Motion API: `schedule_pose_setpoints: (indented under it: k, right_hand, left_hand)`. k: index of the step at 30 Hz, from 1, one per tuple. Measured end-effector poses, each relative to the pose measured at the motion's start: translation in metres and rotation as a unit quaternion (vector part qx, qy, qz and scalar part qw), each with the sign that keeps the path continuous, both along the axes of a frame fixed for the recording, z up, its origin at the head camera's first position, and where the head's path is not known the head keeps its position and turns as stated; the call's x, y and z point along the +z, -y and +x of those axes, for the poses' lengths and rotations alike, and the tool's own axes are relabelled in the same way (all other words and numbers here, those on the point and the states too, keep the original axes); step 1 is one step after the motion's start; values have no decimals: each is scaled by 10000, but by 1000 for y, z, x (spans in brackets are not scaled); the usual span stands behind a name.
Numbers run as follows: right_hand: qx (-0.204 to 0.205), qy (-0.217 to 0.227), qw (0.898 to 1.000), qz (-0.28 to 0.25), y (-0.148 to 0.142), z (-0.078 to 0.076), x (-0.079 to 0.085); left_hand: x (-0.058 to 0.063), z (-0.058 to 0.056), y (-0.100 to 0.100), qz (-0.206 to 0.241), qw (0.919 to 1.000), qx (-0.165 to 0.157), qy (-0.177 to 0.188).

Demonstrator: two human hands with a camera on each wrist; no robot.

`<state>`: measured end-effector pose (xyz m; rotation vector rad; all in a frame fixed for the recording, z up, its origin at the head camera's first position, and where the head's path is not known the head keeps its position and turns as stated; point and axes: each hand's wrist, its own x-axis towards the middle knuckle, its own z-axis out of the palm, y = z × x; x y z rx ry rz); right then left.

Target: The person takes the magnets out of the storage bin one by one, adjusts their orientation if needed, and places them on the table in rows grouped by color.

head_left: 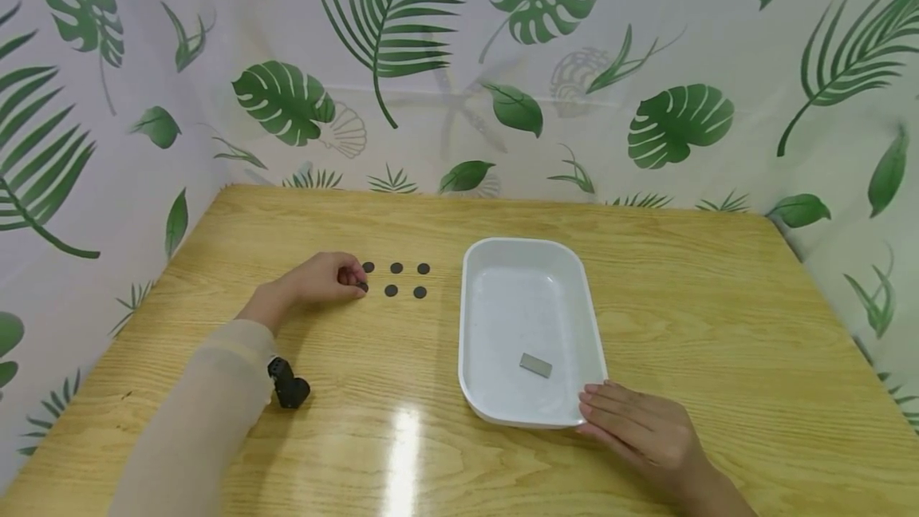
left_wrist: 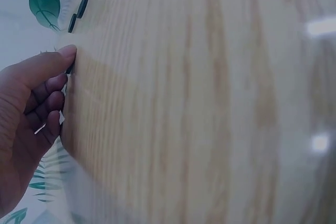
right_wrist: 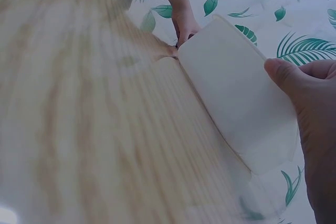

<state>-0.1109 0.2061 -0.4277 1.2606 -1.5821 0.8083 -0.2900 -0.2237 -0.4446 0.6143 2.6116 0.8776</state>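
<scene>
My left hand (head_left: 326, 278) is at the left end of a group of small flat black discs (head_left: 391, 290) on the table. Its thumb and fingertips pinch one black disc (head_left: 362, 287) at the tabletop; in the left wrist view the thumb mostly covers that disc (left_wrist: 70, 70). Farther right stands a white rectangular basin (head_left: 527, 244). At its near right corner, my right hand (head_left: 649, 429) holds the rim, fingers over the edge and thumb (right_wrist: 281, 72) against the outside. A small grey rectangular block (head_left: 535, 365) lies on the basin floor.
The wooden table (head_left: 689, 301) ends at the back and sides against a leaf-printed cloth (head_left: 431, 38). A black device (head_left: 289, 385) is strapped at the left wrist, by the sleeve (head_left: 208, 413). Between the discs and the basin is a narrow strip of tabletop.
</scene>
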Motion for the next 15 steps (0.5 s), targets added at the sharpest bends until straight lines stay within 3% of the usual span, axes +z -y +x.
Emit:
schedule_pose_setpoints:
  k: [9,15]
  right_hand:
    - [2,24,10000,34,0,1,1]
    - [-7,-41,10000,-2,-1,1,0]
  left_hand:
    - [5,4,1,100,9998,194,-8]
    - [10,2,-1,413,9982,118,-430]
